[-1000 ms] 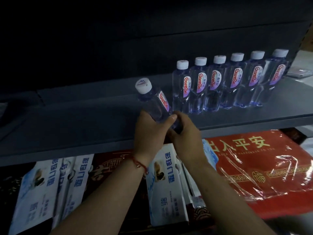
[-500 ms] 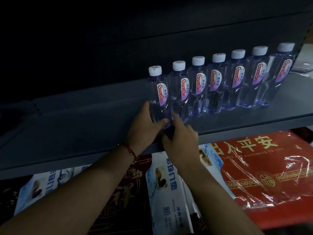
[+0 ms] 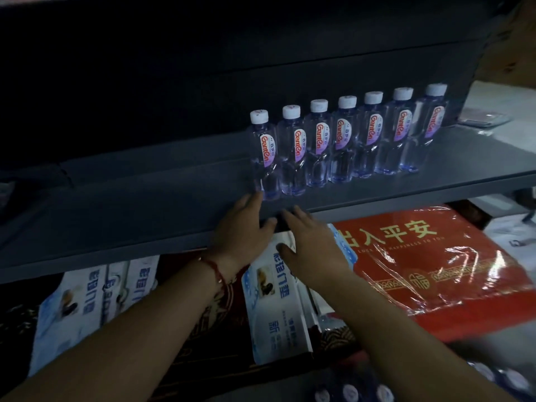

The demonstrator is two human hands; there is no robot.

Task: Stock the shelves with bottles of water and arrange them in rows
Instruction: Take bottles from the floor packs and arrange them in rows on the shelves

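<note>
Dim light leaves the back of the shelf (image 3: 121, 198) nearly black, while brightness enters from the right edge. Glare streaks the plastic wrap on a red package (image 3: 452, 271). White bottle caps (image 3: 319, 105) catch soft highlights. Both hands show slight motion blur, and straight lines bow toward the frame's edges.

Seven water bottles (image 3: 345, 140) on shelf (image 3: 145, 198); two hands; one red mat (image 3: 435, 256).

Seven bottles (image 3: 345, 140) stand upright in a row on the shelf (image 3: 145, 204), toward its right. Both hands (image 3: 243, 227) lie at the shelf's front edge, before the leftmost bottle (image 3: 264, 158). Packages (image 3: 278, 300) lie below the shelf.
</note>
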